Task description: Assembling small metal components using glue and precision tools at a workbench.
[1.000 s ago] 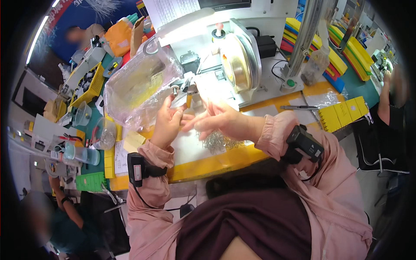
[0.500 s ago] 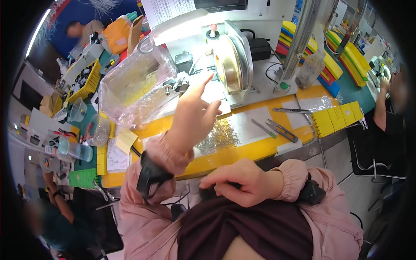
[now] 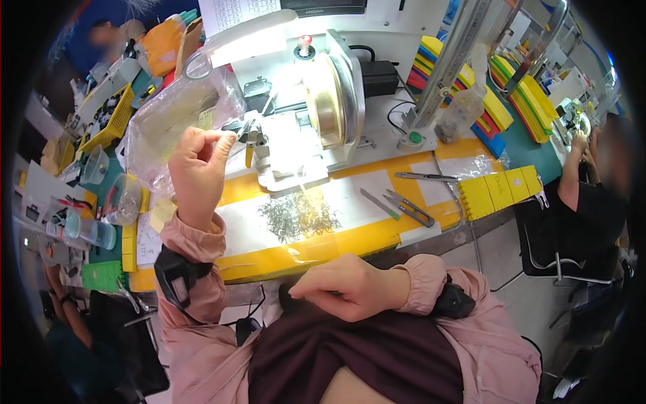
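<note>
My left hand (image 3: 200,168) is closed in a pinch beside the small metal clamp (image 3: 251,132) at the left front of the machine. Its fingertips cover the spot where the clamp's round metal knob was, so what they grip is hidden. Right of the clamp, a lit plate (image 3: 286,145) lies before a large golden wheel (image 3: 325,101). On the table below, many small bent wire pieces (image 3: 296,217) form a loose pile. My right hand (image 3: 353,288) hovers over my lap by the table edge, fingers curled in, with nothing visible in it.
Scissors-like thread snips (image 3: 410,209), a thin blade tool (image 3: 379,203) and tweezers (image 3: 427,176) lie right of the pile, beside a yellow block strip (image 3: 501,193). A clear plastic bag (image 3: 171,128) sits on the left. A lamp (image 3: 252,40) hangs above. Co-workers sit at both sides.
My left hand has drawn back left from over the lit plate, and its outstretched fingers have closed into a pinch by the clamp. The view has shifted; my right hand stays over my lap.
</note>
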`<state>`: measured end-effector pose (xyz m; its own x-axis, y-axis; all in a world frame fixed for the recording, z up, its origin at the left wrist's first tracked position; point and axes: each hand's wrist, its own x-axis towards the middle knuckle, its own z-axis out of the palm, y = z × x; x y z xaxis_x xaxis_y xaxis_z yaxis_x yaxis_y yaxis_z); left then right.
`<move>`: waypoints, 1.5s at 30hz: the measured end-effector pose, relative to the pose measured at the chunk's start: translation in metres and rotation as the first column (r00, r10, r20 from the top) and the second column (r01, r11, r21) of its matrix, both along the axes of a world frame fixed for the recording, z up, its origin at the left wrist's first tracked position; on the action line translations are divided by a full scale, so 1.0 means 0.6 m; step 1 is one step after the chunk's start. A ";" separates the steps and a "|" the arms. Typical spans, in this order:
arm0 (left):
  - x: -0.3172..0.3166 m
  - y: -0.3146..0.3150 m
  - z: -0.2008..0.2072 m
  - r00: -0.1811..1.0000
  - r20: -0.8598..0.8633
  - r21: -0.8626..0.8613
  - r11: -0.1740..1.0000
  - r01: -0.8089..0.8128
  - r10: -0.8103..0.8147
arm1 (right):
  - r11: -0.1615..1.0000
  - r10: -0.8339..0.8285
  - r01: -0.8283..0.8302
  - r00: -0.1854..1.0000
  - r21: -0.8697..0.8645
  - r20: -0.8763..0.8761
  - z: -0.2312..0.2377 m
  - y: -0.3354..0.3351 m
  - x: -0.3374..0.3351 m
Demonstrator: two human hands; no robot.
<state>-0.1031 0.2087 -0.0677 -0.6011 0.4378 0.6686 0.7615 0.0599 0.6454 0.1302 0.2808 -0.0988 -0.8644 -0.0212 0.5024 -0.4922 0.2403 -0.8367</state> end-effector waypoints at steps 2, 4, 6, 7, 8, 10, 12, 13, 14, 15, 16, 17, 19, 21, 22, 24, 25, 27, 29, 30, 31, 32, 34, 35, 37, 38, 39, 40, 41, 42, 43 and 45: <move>-0.015 0.001 -0.004 0.999 -0.038 0.005 1.000 -0.020 0.021 | 1.000 0.009 -0.009 1.000 0.011 0.010 -0.005 0.002 -0.003; -0.032 0.004 -0.010 0.996 -0.075 0.005 0.999 -0.041 0.042 | 1.000 0.019 -0.020 1.000 0.018 0.020 -0.007 0.002 -0.004; -0.047 0.009 -0.018 1.000 0.015 0.066 0.998 -0.012 0.011 | 1.000 0.011 -0.011 0.995 0.004 0.102 -0.007 -0.001 -0.004; -0.046 0.009 -0.016 0.999 0.018 0.056 0.998 -0.029 0.028 | 1.000 0.018 -0.019 0.994 -0.001 0.105 -0.007 -0.002 -0.003; -0.051 0.009 -0.017 0.999 0.020 0.051 0.998 -0.036 0.035 | 1.000 0.007 -0.009 0.991 0.014 0.133 -0.007 -0.003 -0.002; -0.062 0.014 -0.022 0.998 0.018 0.059 0.997 0.056 -0.058 | 1.000 -0.004 0.000 0.987 0.025 0.158 -0.007 -0.003 0.000; -0.062 0.011 -0.028 0.999 0.009 0.058 0.997 0.047 -0.048 | 1.000 -0.001 0.001 0.985 0.000 0.172 -0.004 -0.001 0.003; -0.063 0.011 -0.032 0.999 0.001 0.061 0.997 0.043 -0.043 | 1.000 -0.003 0.004 0.986 -0.006 0.169 -0.003 -0.001 0.004; -0.066 0.009 -0.034 0.999 -0.002 0.054 0.997 0.046 -0.046 | 1.000 0.000 0.003 0.986 -0.019 0.166 -0.001 -0.001 0.004; -0.071 0.005 -0.035 0.997 0.076 0.017 0.999 0.033 -0.034 | 0.999 0.004 0.001 0.987 -0.032 0.163 -0.001 -0.002 0.003; -0.075 0.001 -0.037 0.988 0.152 -0.022 0.999 0.024 -0.021 | 0.999 0.000 0.006 0.987 -0.039 0.160 0.000 -0.003 0.003; -0.080 -0.005 -0.041 0.988 0.150 -0.029 0.999 0.029 -0.025 | 0.999 0.006 0.001 0.988 -0.043 0.157 0.000 -0.004 0.002; -0.086 -0.019 -0.047 0.654 0.702 0.150 0.956 0.253 -0.283 | 0.998 0.006 0.002 0.988 -0.056 0.152 -0.001 -0.007 0.001; -0.081 -0.017 -0.050 0.577 0.759 0.148 0.943 0.299 -0.302 | 1.000 0.000 0.000 0.989 0.001 0.151 -0.002 -0.009 0.000; -0.076 -0.016 -0.051 0.496 0.809 0.160 0.930 0.332 -0.316 | 1.000 0.000 0.001 0.988 -0.004 0.153 -0.002 -0.010 -0.002; -0.076 -0.010 -0.056 0.442 0.835 0.145 0.907 0.396 -0.327 | 1.000 -0.018 0.018 0.998 -0.008 0.052 0.000 -0.015 -0.008; -0.077 -0.002 -0.054 0.390 0.855 0.141 0.877 0.460 -0.342 | 1.000 -0.026 0.026 0.999 0.012 0.044 0.001 -0.015 -0.010; -0.076 0.003 -0.038 0.534 0.822 -0.068 0.895 0.440 -0.200 | 0.998 -0.032 0.029 0.998 0.059 0.053 -0.001 -0.010 -0.009; -0.079 0.001 -0.026 0.667 0.743 -0.277 0.880 0.386 -0.059 | 0.994 -0.038 0.032 0.997 0.100 0.062 -0.002 -0.010 -0.012; -0.086 -0.002 -0.023 0.810 0.580 -0.332 0.883 0.332 -0.087 | 0.971 -0.132 0.116 0.989 0.210 0.065 -0.001 -0.006 -0.016; -0.088 -0.001 -0.024 0.911 0.394 -0.372 0.887 0.276 -0.118 | 0.927 -0.231 0.199 0.971 0.319 0.064 0.000 0.000 -0.019; -0.086 -0.005 -0.016 0.912 0.394 -0.376 0.886 0.273 -0.114 | 0.929 -0.228 0.197 0.971 0.315 0.065 0.009 0.005 -0.025; -0.078 -0.017 0.014 0.921 0.366 -0.291 0.924 0.249 -0.133 | 0.751 -0.472 0.348 0.877 0.562 0.088 0.038 0.011 -0.044; -0.077 -0.014 0.033 0.856 0.482 -0.279 0.894 0.350 -0.184 | 0.751 -0.475 0.352 0.875 0.558 0.088 0.042 0.015 -0.057; -0.071 -0.001 0.046 0.828 0.502 -0.227 0.887 0.403 -0.248 | 0.537 -0.582 0.444 0.810 0.718 -0.066 0.051 0.022 -0.092; -0.069 0.006 0.050 0.796 0.520 -0.168 0.876 0.452 -0.310 | 0.538 -0.582 0.446 0.810 0.715 -0.068 0.053 0.028 -0.112; -0.072 0.016 0.051 0.788 0.528 -0.182 0.863 0.470 -0.318 | 0.519 -0.615 0.438 0.788 0.734 -0.036 0.051 0.034 -0.133; -0.083 0.026 0.046 0.786 0.529 -0.183 0.861 0.474 -0.321 | 0.498 -0.649 0.427 0.761 0.754 -0.003 0.046 0.039 -0.148; -0.096 0.034 0.042 0.726 0.571 -0.158 0.817 0.555 -0.383 | 0.500 -0.649 0.429 0.761 0.752 -0.003 0.040 0.040 -0.157; -0.107 0.038 0.036 0.658 0.611 -0.128 0.765 0.631 -0.440 | 0.425 -0.668 0.481 0.738 0.767 -0.093 0.034 0.040 -0.163; -0.110 0.045 0.032 0.656 0.612 -0.130 0.762 0.634 -0.442 | 0.346 -0.681 0.530 0.710 0.774 -0.182 0.028 0.044 -0.168; -0.117 0.057 0.023 0.568 0.580 -0.054 0.667 0.743 -0.585 | 0.365 -0.674 0.572 0.707 0.734 -0.215 0.024 0.054 -0.177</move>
<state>-0.1732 0.2432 -0.0537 -0.2535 0.9520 0.1715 0.2474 -0.1076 0.9629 0.0240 0.3132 -0.0847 -0.8322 0.2527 0.4936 0.1384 0.9566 -0.2564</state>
